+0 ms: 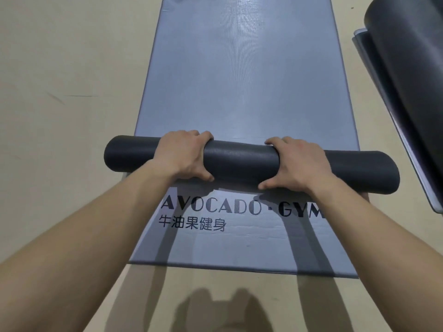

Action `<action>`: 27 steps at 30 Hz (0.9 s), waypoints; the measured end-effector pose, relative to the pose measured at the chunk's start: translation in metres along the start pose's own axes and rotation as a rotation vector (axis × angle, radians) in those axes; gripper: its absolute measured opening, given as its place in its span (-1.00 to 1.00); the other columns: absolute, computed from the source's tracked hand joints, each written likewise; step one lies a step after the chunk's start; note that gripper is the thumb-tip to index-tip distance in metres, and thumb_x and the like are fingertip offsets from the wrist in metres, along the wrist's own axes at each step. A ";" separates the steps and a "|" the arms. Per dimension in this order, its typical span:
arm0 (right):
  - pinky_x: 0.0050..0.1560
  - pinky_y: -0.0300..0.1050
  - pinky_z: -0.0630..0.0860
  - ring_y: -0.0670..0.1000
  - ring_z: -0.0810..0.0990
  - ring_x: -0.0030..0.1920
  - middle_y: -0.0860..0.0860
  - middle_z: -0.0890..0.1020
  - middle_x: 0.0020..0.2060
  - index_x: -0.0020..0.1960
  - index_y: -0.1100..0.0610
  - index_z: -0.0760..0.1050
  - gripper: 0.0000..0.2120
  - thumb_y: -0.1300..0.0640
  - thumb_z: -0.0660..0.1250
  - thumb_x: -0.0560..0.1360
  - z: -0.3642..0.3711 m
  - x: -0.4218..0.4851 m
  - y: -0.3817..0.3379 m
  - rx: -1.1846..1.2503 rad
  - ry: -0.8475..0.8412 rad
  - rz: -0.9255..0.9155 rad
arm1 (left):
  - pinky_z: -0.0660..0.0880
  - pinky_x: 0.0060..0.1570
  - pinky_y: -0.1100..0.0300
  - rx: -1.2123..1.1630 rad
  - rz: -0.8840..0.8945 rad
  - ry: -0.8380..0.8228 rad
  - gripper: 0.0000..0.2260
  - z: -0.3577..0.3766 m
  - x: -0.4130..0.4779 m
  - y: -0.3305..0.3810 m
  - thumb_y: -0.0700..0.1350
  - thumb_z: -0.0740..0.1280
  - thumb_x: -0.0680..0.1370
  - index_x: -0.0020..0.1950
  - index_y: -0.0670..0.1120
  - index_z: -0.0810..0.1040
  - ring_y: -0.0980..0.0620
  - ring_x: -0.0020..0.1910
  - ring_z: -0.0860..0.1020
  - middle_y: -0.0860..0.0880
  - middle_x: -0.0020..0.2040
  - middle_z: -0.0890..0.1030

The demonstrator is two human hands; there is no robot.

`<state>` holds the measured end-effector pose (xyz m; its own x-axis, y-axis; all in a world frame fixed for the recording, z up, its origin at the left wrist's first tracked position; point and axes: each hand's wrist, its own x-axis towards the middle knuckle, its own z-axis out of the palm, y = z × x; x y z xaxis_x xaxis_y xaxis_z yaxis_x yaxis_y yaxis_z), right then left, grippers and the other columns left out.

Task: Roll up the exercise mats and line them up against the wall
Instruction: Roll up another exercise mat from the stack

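Observation:
A dark grey rolled part of a mat (242, 161) lies crosswise on a flat blue-grey mat (239, 68) that stretches away from me. My left hand (184, 155) grips the roll left of its middle, fingers curled over the far side and thumb on the near side. My right hand (296, 164) grips it the same way right of the middle. Nearer to me lies a flat stretch of mat printed "AVOCADO GYM" (239, 245). I cannot tell whether it belongs to the same mat as the roll.
At the right edge a second dark mat roll (407, 56) sits on its own flat mat (393, 130), angled beside mine. Beige floor (72, 92) runs along the left and in front of the near mat edge. No wall is in view.

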<state>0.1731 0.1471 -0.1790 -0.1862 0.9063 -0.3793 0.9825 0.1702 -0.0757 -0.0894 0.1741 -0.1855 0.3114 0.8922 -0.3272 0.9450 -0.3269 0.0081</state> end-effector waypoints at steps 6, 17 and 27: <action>-0.20 -0.09 0.43 -0.05 0.57 -0.15 -0.16 0.61 -0.19 -0.03 -0.09 0.53 -0.32 -0.52 0.54 0.07 -0.036 0.011 0.003 0.119 -0.308 0.012 | 0.53 0.00 0.03 -0.109 -0.014 -0.358 -0.22 -0.017 0.009 -0.004 0.47 0.54 0.13 0.22 0.13 0.46 -0.07 0.00 0.57 0.09 0.00 0.61; 0.31 0.18 0.36 0.18 0.48 0.28 0.05 0.46 0.36 0.54 -0.02 0.24 0.25 -0.62 0.42 0.01 0.037 -0.046 0.000 -0.163 0.170 -0.095 | 0.46 0.15 -0.03 -0.134 -0.017 -0.205 -0.19 -0.003 -0.012 -0.001 0.49 0.49 0.22 0.37 0.13 0.46 -0.06 0.19 0.53 0.07 0.23 0.56; 0.43 0.24 0.23 0.22 0.39 0.37 0.12 0.41 0.38 0.55 0.08 0.24 0.21 -0.39 0.59 0.06 0.034 -0.013 0.001 -0.169 0.243 -0.079 | 0.20 0.50 -0.10 -0.015 0.011 0.129 0.04 0.035 -0.019 -0.003 0.38 0.50 0.22 0.56 -0.06 0.25 -0.17 0.44 0.37 -0.12 0.46 0.40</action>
<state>0.1762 0.1219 -0.2059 -0.2756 0.9503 -0.1448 0.9556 0.2872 0.0660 -0.1016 0.1473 -0.2128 0.3307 0.9216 -0.2031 0.9427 -0.3326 0.0256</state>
